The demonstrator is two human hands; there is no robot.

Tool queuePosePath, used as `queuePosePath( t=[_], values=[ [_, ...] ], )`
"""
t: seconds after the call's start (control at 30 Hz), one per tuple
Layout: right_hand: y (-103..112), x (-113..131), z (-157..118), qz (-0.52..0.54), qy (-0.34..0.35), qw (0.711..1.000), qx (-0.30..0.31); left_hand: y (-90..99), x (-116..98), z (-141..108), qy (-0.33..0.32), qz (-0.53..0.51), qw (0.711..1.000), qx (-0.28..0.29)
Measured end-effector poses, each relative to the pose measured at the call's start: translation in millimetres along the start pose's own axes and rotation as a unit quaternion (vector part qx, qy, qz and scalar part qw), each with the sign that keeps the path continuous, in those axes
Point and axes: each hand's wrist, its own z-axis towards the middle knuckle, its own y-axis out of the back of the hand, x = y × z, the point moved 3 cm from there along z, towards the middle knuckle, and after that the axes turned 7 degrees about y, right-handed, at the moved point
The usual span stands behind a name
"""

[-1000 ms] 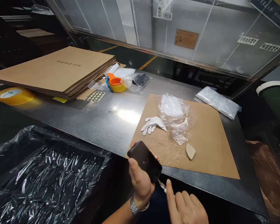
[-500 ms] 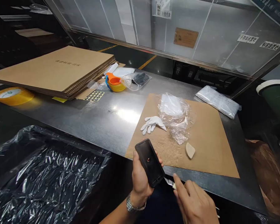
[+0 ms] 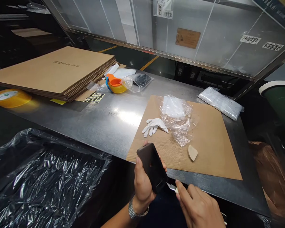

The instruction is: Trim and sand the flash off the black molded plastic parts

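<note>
A black rectangular case lies in my left hand, whose thumb and fingers grip its two long sides; a watch is on that wrist. My right hand pinches a small knife by its pale handle. The blade touches or nearly touches the lower right corner of the case. Beyond my hands, a white glove lies on the cardboard sheet, beside crumpled clear plastic bags. A beige wedge-shaped piece sits nearer, to the right of the case.
Stacked cardboard and a yellow tape roll occupy the left. Orange and yellow cups stand near a bagged dark item. A white packet lies at the right; black plastic fills the lower left.
The black case has tilted slightly in my left hand, so its inside looks darker. The knife stays at its lower corner, and the whole view has shifted slightly.
</note>
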Motion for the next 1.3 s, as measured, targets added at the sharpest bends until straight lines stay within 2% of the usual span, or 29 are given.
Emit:
queuePosePath(
  t=[0.13, 0.27, 0.37, 0.47, 0.57, 0.8, 1.07, 1.2, 1.3],
  values=[
    [0, -2, 1, 0.011, -0.004, 1.000, 0.007, 3.6, 3, -3, -0.014, 0.023, 1.000, 0.005],
    [-1, -1, 3, -0.026, -0.003, 1.000, -0.002, 5.4, 5, -3, 0.003, 0.035, 0.999, -0.004],
    [0, -2, 5, -0.039, -0.002, 0.999, -0.028, 5.0, 4, -1, 0.046, 0.057, 0.997, -0.023],
    [3, -3, 7, 0.004, 0.005, 0.999, -0.053, 3.8, 4, 1, 0.102, 0.069, 0.992, -0.029],
    [5, -6, 9, 0.041, -0.006, 0.998, -0.053, 2.8, 3, 3, 0.125, 0.073, 0.989, -0.021],
    [2, -4, 10, 0.041, -0.011, 0.999, -0.009, 2.5, 4, 2, 0.145, 0.094, 0.985, -0.018],
    [-3, -1, 7, 0.002, -0.002, 1.000, -0.013, 2.6, 4, 0, 0.125, 0.132, 0.983, -0.015],
    [-11, -4, 1, 0.054, -0.026, 0.997, 0.042, 3.9, 6, -1, 0.098, 0.159, 0.982, -0.010],
    [-20, -8, -3, 0.158, -0.097, 0.978, 0.099, 5.0, 8, -2, 0.073, 0.162, 0.984, -0.011]
  ],
)
